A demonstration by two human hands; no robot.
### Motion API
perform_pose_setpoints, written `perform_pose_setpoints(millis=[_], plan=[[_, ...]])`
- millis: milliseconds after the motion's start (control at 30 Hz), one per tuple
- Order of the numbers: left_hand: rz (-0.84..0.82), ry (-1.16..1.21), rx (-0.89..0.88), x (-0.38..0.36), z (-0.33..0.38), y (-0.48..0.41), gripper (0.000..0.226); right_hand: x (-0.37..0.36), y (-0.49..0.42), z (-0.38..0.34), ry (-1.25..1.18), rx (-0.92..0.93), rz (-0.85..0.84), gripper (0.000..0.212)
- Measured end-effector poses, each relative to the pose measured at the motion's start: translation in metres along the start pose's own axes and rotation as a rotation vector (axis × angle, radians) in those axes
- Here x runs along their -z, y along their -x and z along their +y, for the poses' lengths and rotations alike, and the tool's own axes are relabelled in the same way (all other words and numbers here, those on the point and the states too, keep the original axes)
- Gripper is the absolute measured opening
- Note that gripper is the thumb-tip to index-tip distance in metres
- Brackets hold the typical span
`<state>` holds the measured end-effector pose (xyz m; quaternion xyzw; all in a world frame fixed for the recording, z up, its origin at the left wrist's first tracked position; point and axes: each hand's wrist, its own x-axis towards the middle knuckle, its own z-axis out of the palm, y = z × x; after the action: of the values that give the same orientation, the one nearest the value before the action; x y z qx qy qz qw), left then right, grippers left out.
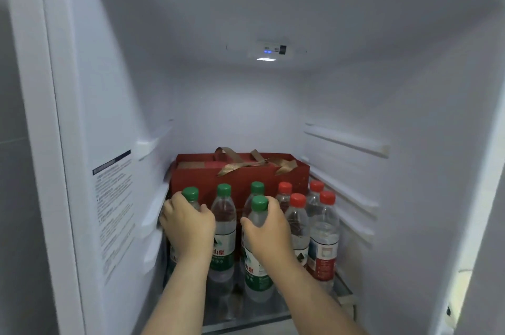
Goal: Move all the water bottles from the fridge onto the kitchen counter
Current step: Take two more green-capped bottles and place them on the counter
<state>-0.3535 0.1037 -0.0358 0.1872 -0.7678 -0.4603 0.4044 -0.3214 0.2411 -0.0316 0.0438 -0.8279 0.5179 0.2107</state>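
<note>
Fingers of the left hand are wrapped around the shoulder of the leftmost green-capped clear plastic water bottle, clamped just below its cap, with the thumb pointing toward 3 o'clock. The right hand is closed in the same way on the front green-capped clear plastic water bottle, its thumb on the side toward 9 o'clock and its fingers curled round the far side of the neck. Both bare forearms reach in from 6 o'clock.

All the bottles stand upright on the glass fridge shelf, in the lower middle of the white fridge interior. Between the two held bottles stands a third green-capped clear bottle with a green label, and a fourth green cap shows right behind the bottle in the right hand. At 3 o'clock from the right hand stand four red-capped clear plastic bottles: two in back, one in front with a dark label, and one at the far right with a red and white label. The bottles are packed close, touching or nearly so.

Behind the bottles, toward 12 o'clock, sits a dark red paper gift bag with gold ribbon handles, upright against the back of the shelf. On the fridge ceiling at 12 o'clock a small lit control panel glows blue and white. A printed white sticker is on the side wall at 9 o'clock.
</note>
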Motion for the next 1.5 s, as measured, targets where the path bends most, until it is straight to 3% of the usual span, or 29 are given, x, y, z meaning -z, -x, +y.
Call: perform_pose_setpoints(millis=[133, 300, 567, 800, 1167, 1500], plan=[[-0.04, 0.046, -0.05, 0.003, -0.011, 0.009, 0.027, -0.002, 0.006, 0.006, -0.03, 0.019, -0.025, 0.037], [-0.142, 0.055, -0.125, 0.013, -0.023, 0.017, 0.047, 0.004, 0.021, 0.011, 0.042, 0.053, -0.107, 0.062], [-0.158, 0.136, -0.165, 0.062, -0.002, 0.052, 0.05, 0.028, 0.053, -0.005, -0.042, 0.137, 0.003, 0.059], [-0.105, 0.22, -0.276, 0.142, 0.058, 0.09, 0.048, 0.086, 0.1, -0.043, -0.061, 0.252, 0.045, 0.048], [-0.264, 0.356, -0.514, 0.216, 0.098, 0.146, 0.052, 0.156, 0.201, -0.092, 0.053, 0.258, 0.122, 0.046], [-0.431, 0.638, -0.594, 0.25, 0.153, 0.219, 0.047, 0.24, 0.3, -0.14, 0.194, 0.199, 0.342, 0.042]])
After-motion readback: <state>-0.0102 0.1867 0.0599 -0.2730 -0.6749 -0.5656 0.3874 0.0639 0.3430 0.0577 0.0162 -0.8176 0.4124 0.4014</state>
